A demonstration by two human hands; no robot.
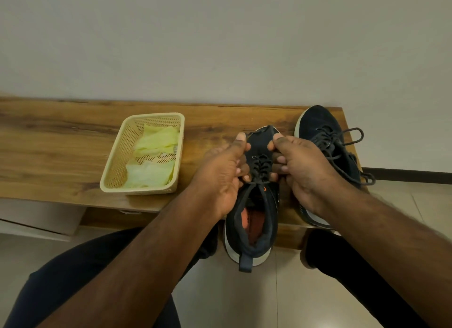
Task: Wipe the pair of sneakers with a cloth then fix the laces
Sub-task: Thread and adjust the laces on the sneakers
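Right of the basket (pixel 115 156), on the bench | left hand (pixel 220 171) and right hand (pixel 300 171) each pinch the near sneaker's (pixel 252 220) laces (pixel 260 166) | cloths (pixel 156 141) back in basket: wiping likely done | far sneaker (pixel 318 124) still loose-laced.

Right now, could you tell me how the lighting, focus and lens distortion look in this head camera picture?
Head view: soft, dim, warm light, no harsh shadows; faint glare on the wooden bench. Wide-angle bending curves the bench edges and stretches the forearms. The left hand and right hand on the near sneaker look slightly soft; the basket is fairly sharp.
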